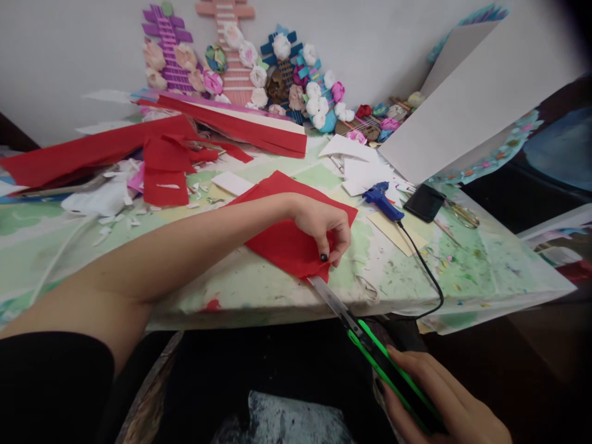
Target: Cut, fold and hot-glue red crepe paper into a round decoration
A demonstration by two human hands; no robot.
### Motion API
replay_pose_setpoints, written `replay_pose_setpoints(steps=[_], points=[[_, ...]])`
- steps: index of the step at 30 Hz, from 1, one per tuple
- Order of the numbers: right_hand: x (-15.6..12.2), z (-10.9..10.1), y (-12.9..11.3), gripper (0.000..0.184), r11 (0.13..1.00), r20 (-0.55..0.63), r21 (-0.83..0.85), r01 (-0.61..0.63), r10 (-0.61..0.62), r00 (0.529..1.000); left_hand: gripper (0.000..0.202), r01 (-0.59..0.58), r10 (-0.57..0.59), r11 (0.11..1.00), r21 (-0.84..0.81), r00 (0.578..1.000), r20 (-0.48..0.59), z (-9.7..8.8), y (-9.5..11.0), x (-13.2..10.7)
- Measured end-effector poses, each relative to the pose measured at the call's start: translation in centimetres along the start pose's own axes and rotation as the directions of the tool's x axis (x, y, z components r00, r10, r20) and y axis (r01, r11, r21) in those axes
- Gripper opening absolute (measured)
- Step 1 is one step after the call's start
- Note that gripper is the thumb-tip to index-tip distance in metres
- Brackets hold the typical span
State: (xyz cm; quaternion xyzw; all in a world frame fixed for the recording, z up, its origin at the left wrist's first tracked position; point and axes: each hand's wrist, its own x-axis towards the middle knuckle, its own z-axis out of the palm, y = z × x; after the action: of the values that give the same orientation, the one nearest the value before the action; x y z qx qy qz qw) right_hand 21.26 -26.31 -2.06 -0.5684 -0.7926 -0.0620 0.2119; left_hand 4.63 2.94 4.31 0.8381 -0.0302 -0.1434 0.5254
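My left hand [324,225] reaches across the table with its thumb and fingers pinched on the near corner of a red sheet [287,228], which looks like crepe paper. My right hand [448,394] grips a green and black utility knife [370,339] at the lower right. Its long blade is extended, and the tip meets the sheet's near corner, just below my left fingertips. Whether the tip lies under a fold there, I cannot tell. The rest of the sheet lies on the table, partly covered by my left forearm.
A blue glue gun [385,200] with a black cord lies right of the sheet, beside a phone [424,202] and scissors [462,214]. Red strips [102,148] and white scraps cover the left. Flower-decorated guitar shapes [238,61] lean on the wall. A large white panel [476,92] stands right.
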Motion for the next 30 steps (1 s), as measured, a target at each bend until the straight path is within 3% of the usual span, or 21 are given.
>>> replay_pose_setpoints(steps=[6, 11, 20, 30], points=[[1.8, 0.7, -0.9, 0.019, 0.994, -0.054, 0.105, -0.002, 0.008, 0.999, 0.01, 0.017, -0.017, 0.999, 0.042, 1.0, 0.002, 0.1, 0.2, 0.1], [2.9, 1.9, -1.4, 0.02, 0.986, -0.085, 0.165, -0.001, 0.015, 0.996, 0.012, 0.03, -0.033, 0.984, 0.177, 0.999, 0.017, 0.3, 0.2, 0.5], [3.8, 2.1, -0.5, 0.023, 0.977, -0.043, 0.211, 0.02, -0.012, 0.999, 0.015, 0.073, -0.081, 0.959, 0.276, 0.997, 0.017, 0.8, 0.9, 1.3], [4.2, 1.9, -1.4, 0.025, 0.987, -0.032, 0.159, 0.004, 0.002, 0.999, 0.013, 0.064, -0.068, 0.975, 0.214, 0.998, 0.014, 0.7, 0.6, 1.2]])
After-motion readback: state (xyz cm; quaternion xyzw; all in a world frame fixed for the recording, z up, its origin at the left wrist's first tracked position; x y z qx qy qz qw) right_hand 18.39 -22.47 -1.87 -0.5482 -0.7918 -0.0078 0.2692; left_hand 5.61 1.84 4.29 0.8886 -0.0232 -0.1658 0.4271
